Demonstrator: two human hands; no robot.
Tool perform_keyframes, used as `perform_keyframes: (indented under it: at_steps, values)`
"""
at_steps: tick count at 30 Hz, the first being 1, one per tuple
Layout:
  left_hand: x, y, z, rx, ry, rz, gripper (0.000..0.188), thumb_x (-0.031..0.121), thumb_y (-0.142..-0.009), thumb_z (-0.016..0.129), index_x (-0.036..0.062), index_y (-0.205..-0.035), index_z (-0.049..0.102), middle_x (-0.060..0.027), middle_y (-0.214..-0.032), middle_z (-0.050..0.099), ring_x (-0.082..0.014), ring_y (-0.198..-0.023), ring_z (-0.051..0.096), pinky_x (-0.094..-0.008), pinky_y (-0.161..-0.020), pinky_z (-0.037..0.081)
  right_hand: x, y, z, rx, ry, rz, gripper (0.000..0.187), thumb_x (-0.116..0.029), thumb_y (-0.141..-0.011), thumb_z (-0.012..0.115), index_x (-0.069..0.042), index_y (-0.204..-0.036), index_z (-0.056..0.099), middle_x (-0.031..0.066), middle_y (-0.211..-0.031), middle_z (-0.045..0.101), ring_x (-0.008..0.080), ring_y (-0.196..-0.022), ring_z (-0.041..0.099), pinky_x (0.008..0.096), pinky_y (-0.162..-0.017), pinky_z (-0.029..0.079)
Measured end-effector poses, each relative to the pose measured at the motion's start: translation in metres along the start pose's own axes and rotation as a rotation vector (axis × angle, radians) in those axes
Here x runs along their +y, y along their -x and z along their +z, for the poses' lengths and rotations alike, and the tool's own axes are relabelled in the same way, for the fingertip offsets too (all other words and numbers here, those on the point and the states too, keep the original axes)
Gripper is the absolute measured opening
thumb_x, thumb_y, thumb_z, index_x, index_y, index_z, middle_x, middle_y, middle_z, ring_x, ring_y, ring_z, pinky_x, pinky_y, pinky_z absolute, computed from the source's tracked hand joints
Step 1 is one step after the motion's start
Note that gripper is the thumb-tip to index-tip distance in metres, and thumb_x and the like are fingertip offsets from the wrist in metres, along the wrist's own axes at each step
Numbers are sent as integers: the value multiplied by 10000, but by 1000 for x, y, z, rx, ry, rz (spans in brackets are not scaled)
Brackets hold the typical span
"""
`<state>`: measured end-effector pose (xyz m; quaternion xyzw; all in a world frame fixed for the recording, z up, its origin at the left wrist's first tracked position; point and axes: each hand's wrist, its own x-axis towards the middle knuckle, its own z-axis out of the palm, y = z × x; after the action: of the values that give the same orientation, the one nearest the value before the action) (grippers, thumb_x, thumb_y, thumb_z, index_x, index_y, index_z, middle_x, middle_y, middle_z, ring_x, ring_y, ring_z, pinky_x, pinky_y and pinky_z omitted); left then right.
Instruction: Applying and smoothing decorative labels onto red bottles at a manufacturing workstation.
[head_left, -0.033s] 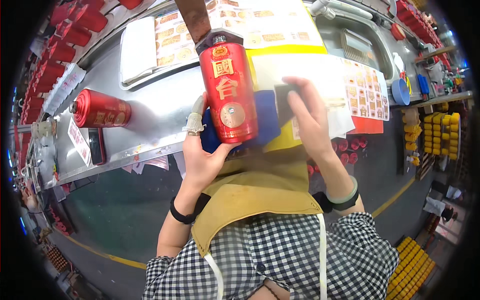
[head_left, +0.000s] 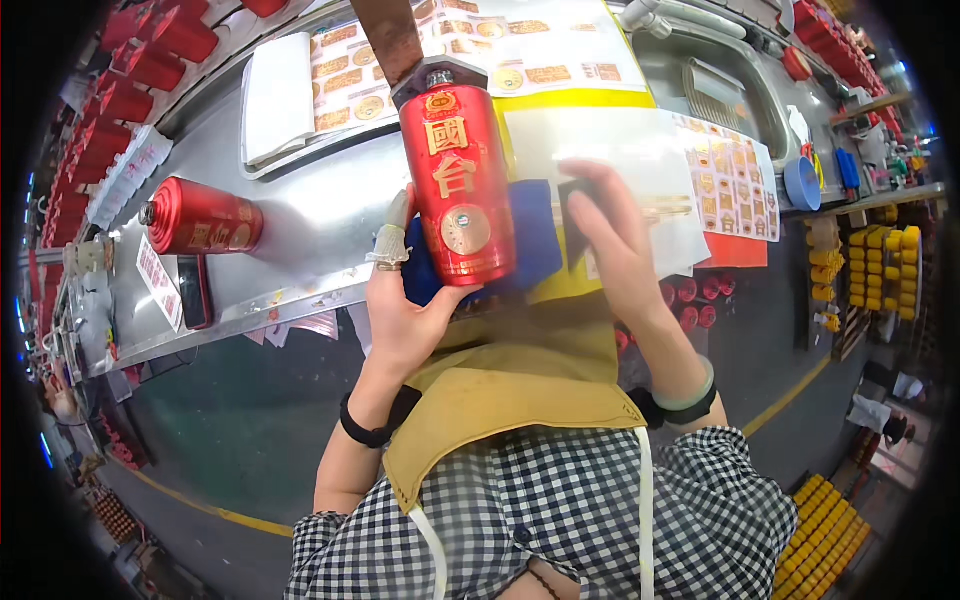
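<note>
A red bottle point(head_left: 462, 190) with gold lettering and a round gold emblem lies on its back. Its dark neck points away, against a brown metal stop. My left hand point(head_left: 405, 305) is closed around the bottle's lower left side, thumb at its base; white tape wraps one finger. Under the bottle a blue pad point(head_left: 535, 235) shows on both sides. To the right, my right hand point(head_left: 620, 235), smeared by motion, is closed on a thin dark flat piece point(head_left: 574, 225), apart from the bottle. What kind of piece it is, I cannot make out.
Another red bottle point(head_left: 205, 218) lies on the steel bench at left, near a phone point(head_left: 195, 290). Sticker sheets point(head_left: 530, 50) lie at the back and more point(head_left: 735, 180) at right. A metal sink point(head_left: 700, 60) is at the far right, beside a blue cup point(head_left: 801, 184).
My right hand has shifted slightly left toward the bottle, and the dark piece in it has turned more edge-on. My left hand and the bottle look unmoved.
</note>
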<state>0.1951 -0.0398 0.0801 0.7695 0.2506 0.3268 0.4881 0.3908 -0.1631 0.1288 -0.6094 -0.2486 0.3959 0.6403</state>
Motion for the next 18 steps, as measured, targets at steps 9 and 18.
perform_keyframes:
  at_steps: [9,18]
  values:
    - [-7,7,-2,-49,-12,-58,915,12,-757,799,-46,-1547,341,-202,-1522,486,-299,-1401,479,-409,-1175,355,21,23,17,-133,66,214,369,-139,-903,780,-58,-1179,550,-44,-923,477,17,-737,425,188,-674,399]
    - [-13,7,-3,-66,-42,-40,900,11,-770,802,-45,-1546,348,-200,-1496,512,-287,-1372,503,-398,-1155,372,14,19,24,-124,-11,289,329,-128,-919,759,-40,-1146,537,-38,-894,473,23,-734,436,189,-659,413]
